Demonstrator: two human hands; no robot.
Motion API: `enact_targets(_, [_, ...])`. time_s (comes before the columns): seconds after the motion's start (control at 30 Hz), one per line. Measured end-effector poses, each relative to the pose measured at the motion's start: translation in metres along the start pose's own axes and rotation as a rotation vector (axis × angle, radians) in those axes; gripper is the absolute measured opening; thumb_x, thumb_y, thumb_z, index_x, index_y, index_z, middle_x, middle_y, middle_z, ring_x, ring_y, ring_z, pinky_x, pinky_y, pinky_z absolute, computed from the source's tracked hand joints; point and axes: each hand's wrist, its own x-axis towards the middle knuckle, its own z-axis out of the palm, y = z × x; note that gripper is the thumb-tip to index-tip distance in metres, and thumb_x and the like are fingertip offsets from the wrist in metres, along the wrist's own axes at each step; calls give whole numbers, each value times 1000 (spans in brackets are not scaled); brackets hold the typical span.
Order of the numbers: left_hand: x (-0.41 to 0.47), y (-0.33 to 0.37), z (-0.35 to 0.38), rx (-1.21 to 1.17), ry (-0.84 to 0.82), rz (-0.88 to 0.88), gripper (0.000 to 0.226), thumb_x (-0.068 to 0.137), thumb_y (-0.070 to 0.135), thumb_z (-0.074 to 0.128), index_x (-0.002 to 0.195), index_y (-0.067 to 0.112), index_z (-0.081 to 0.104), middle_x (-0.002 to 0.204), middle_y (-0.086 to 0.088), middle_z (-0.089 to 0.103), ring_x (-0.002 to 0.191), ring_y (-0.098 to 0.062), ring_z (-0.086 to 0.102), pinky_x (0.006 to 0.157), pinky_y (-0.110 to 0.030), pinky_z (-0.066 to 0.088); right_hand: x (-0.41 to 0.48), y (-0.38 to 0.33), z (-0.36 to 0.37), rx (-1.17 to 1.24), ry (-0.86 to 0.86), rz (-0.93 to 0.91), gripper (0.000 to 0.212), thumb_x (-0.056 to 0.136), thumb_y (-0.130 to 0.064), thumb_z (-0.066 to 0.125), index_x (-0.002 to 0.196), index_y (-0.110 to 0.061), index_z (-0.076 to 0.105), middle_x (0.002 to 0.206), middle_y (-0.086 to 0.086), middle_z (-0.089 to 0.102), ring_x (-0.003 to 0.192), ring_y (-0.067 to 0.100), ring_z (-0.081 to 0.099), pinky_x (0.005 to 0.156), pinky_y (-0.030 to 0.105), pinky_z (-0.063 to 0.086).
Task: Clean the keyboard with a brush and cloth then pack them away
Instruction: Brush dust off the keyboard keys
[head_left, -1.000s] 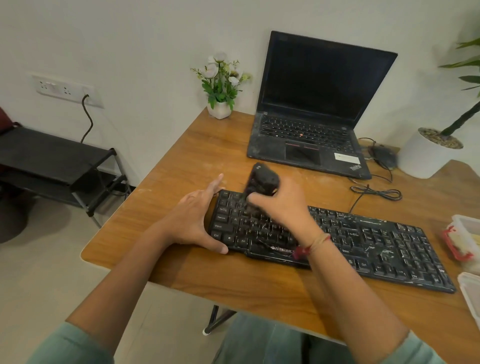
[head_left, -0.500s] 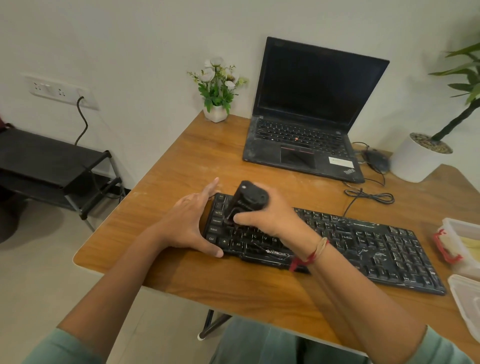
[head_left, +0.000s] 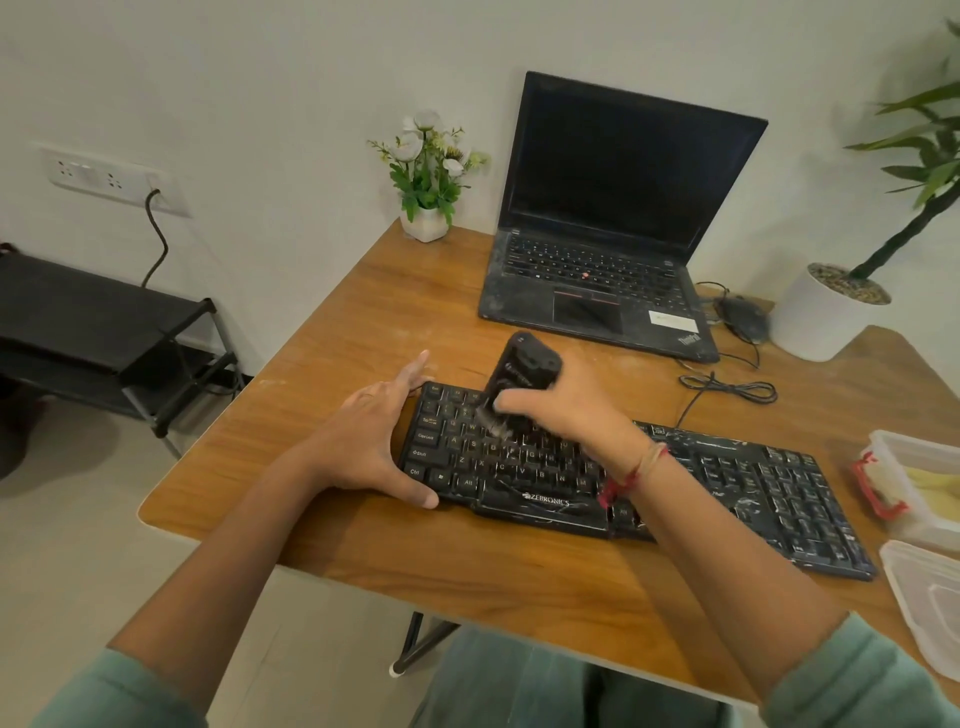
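Note:
A dusty black keyboard (head_left: 737, 483) lies across the wooden table (head_left: 363, 332). My right hand (head_left: 561, 410) grips a black brush (head_left: 524, 369) by its body, tilted, with the blurred bristles touching the keys of the keyboard's left half. My left hand (head_left: 374, 431) is spread around the keyboard's left end, thumb at the front edge and fingers along the back corner, holding it steady. No cloth can be made out clearly; something pale lies in the plastic box at the right.
An open black laptop (head_left: 608, 234) stands behind the keyboard, with a mouse (head_left: 740, 314) and coiled cable (head_left: 727, 387) to its right. A small flower pot (head_left: 426, 223) and a large white planter (head_left: 818, 322) sit at the back. A plastic box (head_left: 904, 483) and lid (head_left: 924, 597) are at the right edge.
My right hand has swept the brush over the left keys, lifting slightly back and right from half a second ago. The left hand stays on the keyboard's end.

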Motion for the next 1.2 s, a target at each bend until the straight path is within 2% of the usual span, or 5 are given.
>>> enact_targets(0.37, [-1,3,0,-7,-9,-21,148,38,75,75,147,39,-18,155,4,21,140,-17,22,111,-28,11,17,5,-13,180,11,164,36,75,-17,74,105,-17,55,95,1,64,76,9,60,55,18,50])
enact_targets(0.57, [0,1,0,-7,-7,-7,145,39,75,75,145,42,-20,154,5,23,139,-17,23,112,-29,12,-12,-8,30,-444,-6,-357,29,77,-30,70,65,-31,43,71,-10,55,61,5,51,51,18,38])
enact_targets(0.83, [-1,1,-1,-5,4,-12,147,39,74,77,148,39,-16,155,6,22,139,-16,23,112,-29,11,15,-1,-10,-241,136,6,24,71,-30,75,80,-23,54,80,-4,63,71,15,63,57,27,54])
enact_targets(1.0, [0,0,0,2,1,2,146,38,78,74,146,41,-17,154,6,24,139,-16,24,114,-33,14,-9,-8,23,50,-283,-69,27,72,-16,76,92,-17,59,88,3,68,79,21,65,63,29,52])
enact_targets(1.2, [-1,0,0,-6,1,-9,147,38,77,75,148,39,-15,154,9,22,140,-14,22,113,-31,11,15,-3,-13,-111,98,38,26,74,-25,75,77,-28,49,83,-4,63,71,10,60,64,27,55])
